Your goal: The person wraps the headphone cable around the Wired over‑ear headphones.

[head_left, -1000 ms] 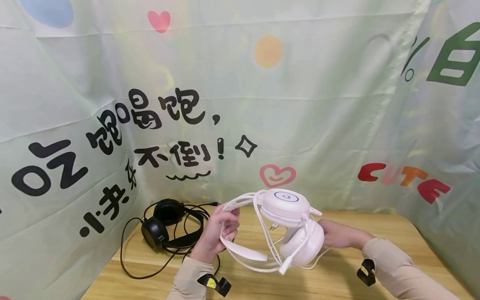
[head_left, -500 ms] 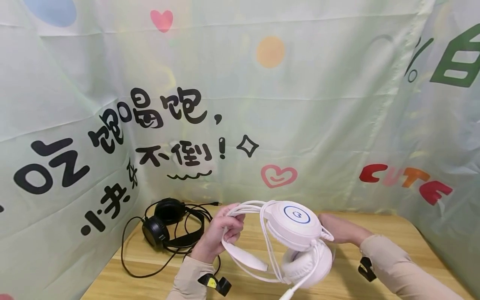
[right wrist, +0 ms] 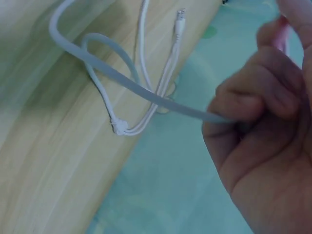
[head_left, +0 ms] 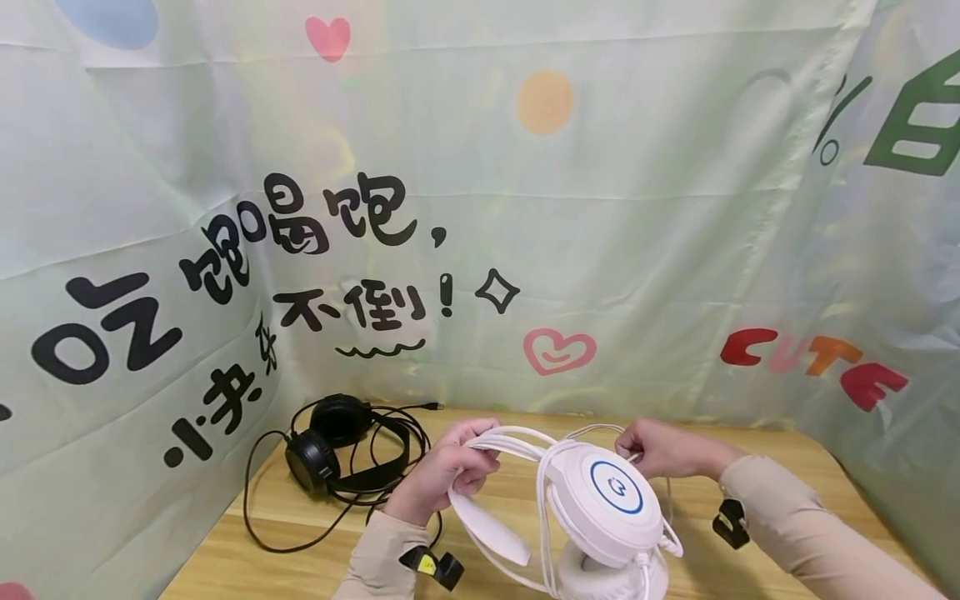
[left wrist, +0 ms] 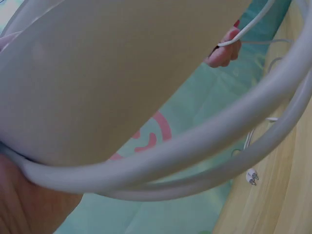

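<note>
White headphones (head_left: 600,492) hang tilted above the wooden table, one ear cup with a blue ring facing up. The left hand (head_left: 447,471) grips their headband; in the left wrist view that hand (left wrist: 34,204) shows at the lower left beside the curved white tubes (left wrist: 195,141). Behind the ear cups, the right hand (head_left: 667,450) has curled fingers round the white cable. The right wrist view shows this cable (right wrist: 122,78) running into the fist of the right hand (right wrist: 263,112). Its plug (right wrist: 179,24) and a splitter (right wrist: 118,126) are seen over the table.
Black headphones (head_left: 311,462) with a tangled black cable lie on the table (head_left: 765,500) at the left, close to the left forearm. A printed cloth (head_left: 637,250) stands as a wall behind and on both sides.
The white headphones have sunk lower and moved right, tilting more toward the camera. The right hand has risen from beside the ear cup and shifted slightly left, with cable now visible at its fingers.
</note>
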Motion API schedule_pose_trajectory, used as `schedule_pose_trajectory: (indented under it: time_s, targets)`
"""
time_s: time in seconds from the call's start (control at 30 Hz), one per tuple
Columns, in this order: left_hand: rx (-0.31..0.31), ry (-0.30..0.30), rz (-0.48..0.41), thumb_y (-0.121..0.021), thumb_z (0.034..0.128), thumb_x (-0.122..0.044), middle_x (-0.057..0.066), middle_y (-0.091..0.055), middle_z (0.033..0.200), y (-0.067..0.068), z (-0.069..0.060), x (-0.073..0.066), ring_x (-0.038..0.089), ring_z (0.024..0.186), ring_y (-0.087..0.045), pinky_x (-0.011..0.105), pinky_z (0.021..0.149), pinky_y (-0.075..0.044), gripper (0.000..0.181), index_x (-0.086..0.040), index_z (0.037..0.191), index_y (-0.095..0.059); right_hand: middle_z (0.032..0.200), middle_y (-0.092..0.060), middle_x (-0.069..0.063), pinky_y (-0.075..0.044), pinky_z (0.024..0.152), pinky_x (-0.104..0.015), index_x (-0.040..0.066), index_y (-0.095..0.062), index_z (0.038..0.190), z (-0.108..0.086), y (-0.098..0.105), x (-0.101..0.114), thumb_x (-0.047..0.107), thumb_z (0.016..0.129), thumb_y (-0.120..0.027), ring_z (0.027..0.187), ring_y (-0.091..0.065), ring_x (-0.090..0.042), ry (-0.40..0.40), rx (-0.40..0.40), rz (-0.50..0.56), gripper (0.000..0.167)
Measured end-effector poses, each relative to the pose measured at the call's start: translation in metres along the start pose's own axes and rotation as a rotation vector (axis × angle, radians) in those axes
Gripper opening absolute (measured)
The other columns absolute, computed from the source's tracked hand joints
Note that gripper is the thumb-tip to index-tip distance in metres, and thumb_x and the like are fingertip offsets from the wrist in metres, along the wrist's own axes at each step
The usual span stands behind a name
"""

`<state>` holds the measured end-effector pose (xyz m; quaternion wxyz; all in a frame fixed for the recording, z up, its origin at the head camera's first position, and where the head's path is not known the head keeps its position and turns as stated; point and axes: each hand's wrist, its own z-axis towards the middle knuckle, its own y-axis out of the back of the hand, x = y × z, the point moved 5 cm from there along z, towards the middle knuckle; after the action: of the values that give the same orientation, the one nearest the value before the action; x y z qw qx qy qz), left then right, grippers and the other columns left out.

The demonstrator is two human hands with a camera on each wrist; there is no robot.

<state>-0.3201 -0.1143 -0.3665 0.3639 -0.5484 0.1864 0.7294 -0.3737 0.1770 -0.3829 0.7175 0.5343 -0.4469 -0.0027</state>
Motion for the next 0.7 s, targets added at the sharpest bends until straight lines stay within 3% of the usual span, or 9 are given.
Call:
schedule_pose_trajectory:
  time_s: [0.1,0.3,0.53,0.7]
  targets:
    - [-0.015,0.014,0.022,-0.051,0.0838,0.009,-0.011,-0.034,0.058,0.001,0.0,0.001,0.002,0.042,-0.029,0.023,0.037,-0.019,0.02,-0.011,0.083,-0.047,0.069,-0.043,0.015,-0.031,0.058,-0.016,0.006,-0.056,0.073,-0.001,0.005,0.001,-0.006,0.086,-0.07,0.062,-0.038,0.006,0.022,0.019,0.018,0.023]
    - [-0.037,0.025,0.054,-0.053,0.0846,0.009,-0.011,-0.036,0.059,0.003,-0.001,0.001,0.001,0.042,-0.03,0.02,0.038,-0.024,0.019,-0.009,0.086,-0.049,0.074,-0.054,0.014,-0.04,0.06,-0.018,0.009,-0.068,0.082,0.0,0.014,0.001,0.006,0.095,-0.074,0.066,-0.047,0.003,-0.069,0.0,-0.002,0.015]
    - [-0.08,0.017,0.084,-0.056,0.0824,0.01,-0.014,-0.041,0.062,0.001,0.0,0.003,0.0,0.043,-0.03,0.02,0.038,-0.021,0.02,-0.006,0.094,-0.055,0.063,-0.039,0.015,-0.035,0.057,-0.02,0.016,-0.055,0.068,0.004,0.028,0.006,0.025,0.095,-0.081,0.057,-0.038,0.001,-0.149,-0.117,-0.214,0.039]
    - [-0.135,0.034,0.169,-0.056,0.0819,0.01,-0.014,-0.044,0.066,-0.001,0.003,0.003,-0.001,0.044,-0.031,0.018,0.04,-0.023,0.02,0.014,0.1,-0.049,0.059,-0.03,0.013,-0.028,0.054,-0.021,0.023,-0.043,0.062,0.005,0.04,0.008,0.045,0.088,-0.087,0.055,-0.03,-0.003,-0.277,-0.192,-0.365,0.056]
